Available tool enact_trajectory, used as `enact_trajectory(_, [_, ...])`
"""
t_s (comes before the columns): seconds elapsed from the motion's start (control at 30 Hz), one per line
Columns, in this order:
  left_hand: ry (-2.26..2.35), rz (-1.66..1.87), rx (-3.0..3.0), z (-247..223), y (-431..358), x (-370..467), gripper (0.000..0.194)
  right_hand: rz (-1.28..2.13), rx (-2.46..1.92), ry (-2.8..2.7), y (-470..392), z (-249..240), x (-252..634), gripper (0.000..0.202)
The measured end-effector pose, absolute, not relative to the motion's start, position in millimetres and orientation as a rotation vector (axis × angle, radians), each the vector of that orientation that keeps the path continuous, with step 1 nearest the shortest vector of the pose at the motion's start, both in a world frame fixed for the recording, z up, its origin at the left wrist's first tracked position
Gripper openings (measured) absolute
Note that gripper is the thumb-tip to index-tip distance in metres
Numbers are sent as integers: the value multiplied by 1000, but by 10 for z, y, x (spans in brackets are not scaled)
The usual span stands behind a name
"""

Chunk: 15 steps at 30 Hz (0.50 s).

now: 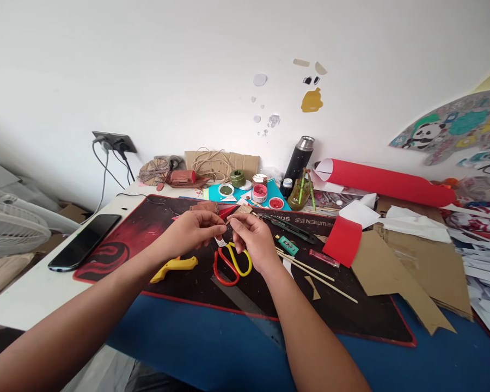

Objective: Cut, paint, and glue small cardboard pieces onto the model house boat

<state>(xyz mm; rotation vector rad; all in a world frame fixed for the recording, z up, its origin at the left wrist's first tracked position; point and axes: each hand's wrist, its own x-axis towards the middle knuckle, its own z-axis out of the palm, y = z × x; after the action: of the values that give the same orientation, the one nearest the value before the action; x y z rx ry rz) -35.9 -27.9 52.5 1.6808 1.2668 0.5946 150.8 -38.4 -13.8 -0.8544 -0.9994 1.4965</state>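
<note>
My left hand [200, 230] and my right hand [253, 237] meet above the dark mat, fingertips pinched close together. Between them is something small and thin that I cannot make out. Right below lie scissors [233, 274] with one red and one yellow handle loop. A clear ruler [245, 305] runs from the scissors toward the mat's front edge. Under my left wrist a yellow tool handle [182, 263] sticks out, the rest hidden by my forearm. To the right of my right hand are a dark utility knife [296, 231], a teal object [288, 245] and thin wooden sticks [318, 271].
A phone [84, 242] lies at the left. Paint jars [259, 193], a black flask [299, 163] and a glass jar [299, 197] stand at the back. Cardboard [381, 261], red paper [343, 241] and a red roll [386, 182] crowd the right. A fan [12, 226] stands far left.
</note>
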Motion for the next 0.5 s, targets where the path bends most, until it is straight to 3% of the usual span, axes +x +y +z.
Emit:
enact_trajectory(0.37, [1133, 607, 1531, 535, -295, -358, 58, 1543, -820, -965, -395, -111, 1531, 40])
enact_trajectory(0.5, [1125, 598, 1482, 536, -296, -365, 54, 1574, -797, -965, -403, -103, 1525, 42])
